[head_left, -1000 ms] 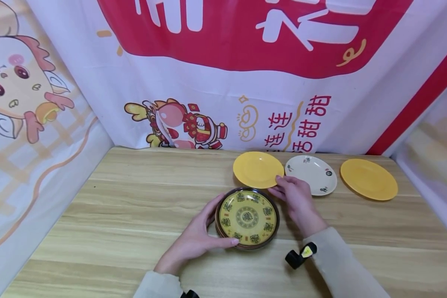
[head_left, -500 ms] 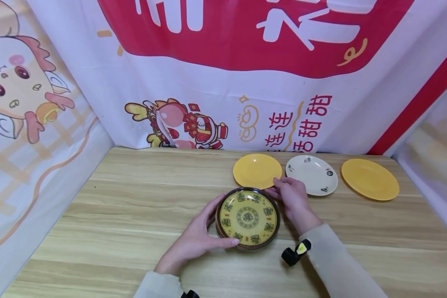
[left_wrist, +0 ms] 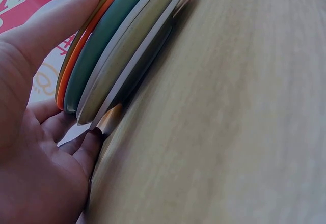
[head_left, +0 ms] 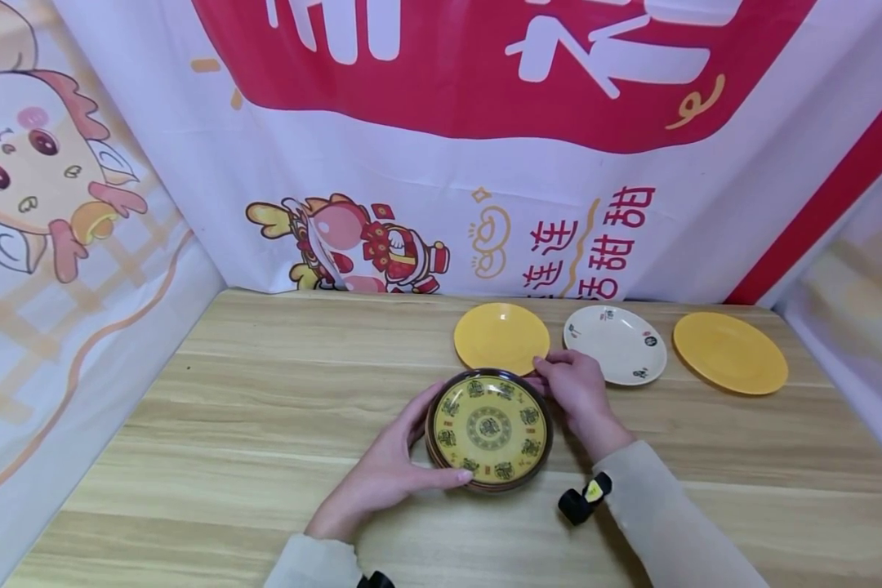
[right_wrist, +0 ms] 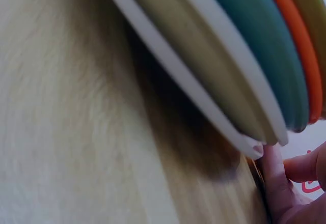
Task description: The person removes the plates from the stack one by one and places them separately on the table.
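In the head view, a yellow patterned plate with a dark rim [head_left: 488,429] tops a stack of plates in mid-table. My left hand [head_left: 393,465] grips the stack's left side, thumb over the top rim, fingers round its edge. From the side, the left wrist view shows an orange plate [left_wrist: 81,46], a teal plate [left_wrist: 104,40] and several pale plates [left_wrist: 127,56] below. Behind the stack lies a plain yellow plate [head_left: 501,336]; my right hand [head_left: 575,392] pinches its near right rim. In the right wrist view those fingers sit against the stack's lower edge.
A white plate with small dark prints [head_left: 617,343] lies right of the yellow plate. Another yellow plate [head_left: 730,351] is farther right. The wooden table [head_left: 213,425] meets printed cloth [head_left: 412,188] at the back and both sides.
The yellow plate behind the stack has shifted slightly left and nearer, along with my right hand. My left hand and the stack have stayed in place.
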Demonstrator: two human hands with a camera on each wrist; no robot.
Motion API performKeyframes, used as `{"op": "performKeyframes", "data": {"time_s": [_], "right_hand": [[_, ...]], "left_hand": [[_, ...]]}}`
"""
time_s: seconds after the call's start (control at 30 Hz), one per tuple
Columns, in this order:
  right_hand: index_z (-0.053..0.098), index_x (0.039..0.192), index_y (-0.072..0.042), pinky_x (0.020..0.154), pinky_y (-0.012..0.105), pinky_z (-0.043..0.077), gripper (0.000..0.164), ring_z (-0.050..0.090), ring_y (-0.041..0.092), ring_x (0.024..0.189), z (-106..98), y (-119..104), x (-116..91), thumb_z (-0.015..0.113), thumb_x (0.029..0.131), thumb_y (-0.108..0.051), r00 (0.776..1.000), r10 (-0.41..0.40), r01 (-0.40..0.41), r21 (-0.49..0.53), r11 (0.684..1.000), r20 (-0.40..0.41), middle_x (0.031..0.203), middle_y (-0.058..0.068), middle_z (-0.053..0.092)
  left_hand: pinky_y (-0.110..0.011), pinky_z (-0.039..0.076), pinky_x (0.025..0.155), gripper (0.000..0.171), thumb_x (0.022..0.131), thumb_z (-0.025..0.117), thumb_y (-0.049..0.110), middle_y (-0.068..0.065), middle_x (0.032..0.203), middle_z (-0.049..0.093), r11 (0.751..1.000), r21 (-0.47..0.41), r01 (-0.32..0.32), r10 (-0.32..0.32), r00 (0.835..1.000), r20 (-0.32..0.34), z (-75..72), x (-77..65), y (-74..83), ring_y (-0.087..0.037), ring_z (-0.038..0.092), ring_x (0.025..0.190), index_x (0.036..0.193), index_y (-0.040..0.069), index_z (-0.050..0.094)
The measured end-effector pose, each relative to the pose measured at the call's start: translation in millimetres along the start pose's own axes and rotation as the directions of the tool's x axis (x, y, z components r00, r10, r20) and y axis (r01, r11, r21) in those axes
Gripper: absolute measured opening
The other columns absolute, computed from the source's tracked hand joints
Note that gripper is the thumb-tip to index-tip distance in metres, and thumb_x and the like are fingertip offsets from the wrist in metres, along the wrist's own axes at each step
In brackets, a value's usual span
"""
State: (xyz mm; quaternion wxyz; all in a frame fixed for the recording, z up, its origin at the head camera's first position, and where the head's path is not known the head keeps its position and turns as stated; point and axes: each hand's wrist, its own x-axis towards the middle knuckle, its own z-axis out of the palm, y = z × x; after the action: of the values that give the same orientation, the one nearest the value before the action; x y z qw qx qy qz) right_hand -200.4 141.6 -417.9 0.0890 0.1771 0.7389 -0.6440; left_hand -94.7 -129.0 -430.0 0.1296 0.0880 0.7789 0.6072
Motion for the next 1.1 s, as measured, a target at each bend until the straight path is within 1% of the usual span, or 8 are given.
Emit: {"op": "performKeyframes", "data": {"time_s": [0.1,0.23,0.4,0.63,0.83,0.9,0.97,1.1], "right_hand": [[0.059,0.137,0.005,0.072,0.019,0.064,0.039,0.074,0.004,0.073,0,1,0,0.069,0.105,-0.016,1.0,-0.006,0.005,-0.043,0.999,-0.019,0.098,0.007,0.078],[0.06,0.132,0.004,0.069,0.019,0.063,0.036,0.074,0.004,0.071,1,2,0,0.07,0.105,-0.017,0.999,-0.024,0.022,-0.066,0.998,-0.032,0.096,0.008,0.082],[0.059,0.132,0.005,0.068,0.018,0.063,0.036,0.074,0.003,0.071,2,2,-1,0.07,0.105,-0.017,0.998,-0.043,0.041,-0.073,0.997,-0.038,0.1,0.012,0.083],[0.06,0.132,0.003,0.068,0.018,0.062,0.034,0.073,0.004,0.072,3,3,0,0.068,0.106,-0.017,0.998,-0.045,0.04,-0.113,0.993,-0.042,0.099,0.01,0.082],[0.06,0.132,0.004,0.068,0.018,0.062,0.034,0.073,0.005,0.072,3,4,-1,0.069,0.105,-0.016,0.998,-0.043,0.037,-0.115,0.993,-0.046,0.097,0.009,0.082],[0.062,0.132,0.003,0.07,0.018,0.062,0.035,0.073,0.005,0.074,2,4,-3,0.069,0.105,-0.018,0.998,-0.045,0.039,-0.124,0.992,-0.047,0.1,0.01,0.082],[0.063,0.133,0.002,0.072,0.017,0.06,0.037,0.073,0.005,0.078,1,4,-5,0.07,0.105,-0.022,0.997,-0.055,0.047,-0.155,0.987,-0.048,0.104,0.011,0.082],[0.066,0.133,-0.003,0.078,0.019,0.057,0.041,0.075,0.012,0.091,-2,6,-11,0.07,0.105,-0.033,0.995,-0.079,0.064,-0.237,0.969,-0.055,0.115,0.012,0.081]], "left_hand": [[-0.064,0.017,0.134,0.119,0.073,0.101,0.028,0.0,0.176,0.035,1.0,-0.002,0.003,-0.003,1.0,-0.001,0.0,0.0,0.2,-0.035,0.033,0.163,0.17,0.03,0.032],[-0.063,0.017,0.135,0.119,0.073,0.101,0.028,0.0,0.176,0.034,1.0,-0.006,0.003,-0.003,1.0,0.001,-0.2,0.3,0.6,-0.035,0.032,0.163,0.17,0.029,0.031],[-0.062,0.017,0.135,0.119,0.074,0.101,0.027,0.001,0.176,0.034,1.0,-0.013,-0.001,0.001,1.0,0.005,-0.5,0.5,0.7,-0.034,0.031,0.164,0.17,0.029,0.031],[-0.06,0.017,0.135,0.119,0.074,0.1,0.026,0.001,0.176,0.034,1.0,-0.015,-0.012,0.012,1.0,0.006,-1.0,0.7,0.7,-0.034,0.03,0.164,0.171,0.027,0.031],[-0.061,0.018,0.135,0.119,0.074,0.1,0.027,0.001,0.176,0.034,1.0,-0.013,-0.01,0.01,1.0,0.007,-0.6,0.3,0.9,-0.034,0.031,0.164,0.171,0.028,0.031],[-0.061,0.018,0.135,0.119,0.074,0.1,0.027,0.001,0.176,0.034,1.0,-0.011,-0.007,0.007,1.0,0.006,-0.3,0.1,1.0,-0.034,0.031,0.164,0.171,0.028,0.031],[-0.062,0.018,0.135,0.119,0.074,0.101,0.027,0.001,0.176,0.034,1.0,-0.013,-0.003,0.003,1.0,0.006,-0.4,-0.1,1.1,-0.034,0.031,0.164,0.17,0.029,0.031],[-0.064,0.018,0.135,0.118,0.074,0.101,0.028,0.002,0.176,0.035,1.0,-0.015,0.007,-0.007,1.0,0.003,-0.7,-0.6,1.6,-0.035,0.032,0.163,0.17,0.03,0.033]]}}
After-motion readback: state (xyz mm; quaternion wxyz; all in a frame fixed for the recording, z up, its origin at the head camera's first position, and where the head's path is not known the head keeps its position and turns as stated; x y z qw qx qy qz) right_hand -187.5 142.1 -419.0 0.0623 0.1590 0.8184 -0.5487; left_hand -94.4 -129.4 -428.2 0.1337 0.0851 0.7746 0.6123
